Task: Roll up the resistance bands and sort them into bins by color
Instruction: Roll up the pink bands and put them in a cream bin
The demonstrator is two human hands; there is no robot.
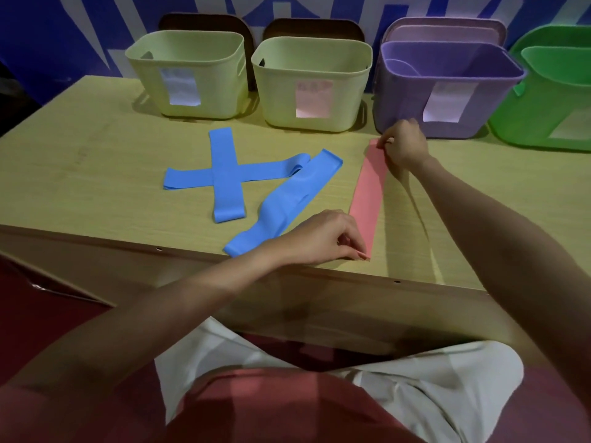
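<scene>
Pink band [367,193] stretched flat, not yet rolled.
Left hand [323,238] pinches its near end, right hand [403,148] its far end; three blue bands [224,174] lie unrolled left of them.

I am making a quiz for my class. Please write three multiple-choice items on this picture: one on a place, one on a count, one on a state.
1. Where does the pink band lie?
A. in the purple bin
B. flat on the table
C. on the blue bands

2. How many blue bands are on the table?
A. one
B. three
C. five

3. What is the state of the pink band?
A. rolled up
B. knotted
C. stretched out straight

Answers:
1 B: it lies on the table in front of the purple bin.
2 B: two cross, one lies beside.
3 C: the left hand and right hand pinch its two ends.
</scene>
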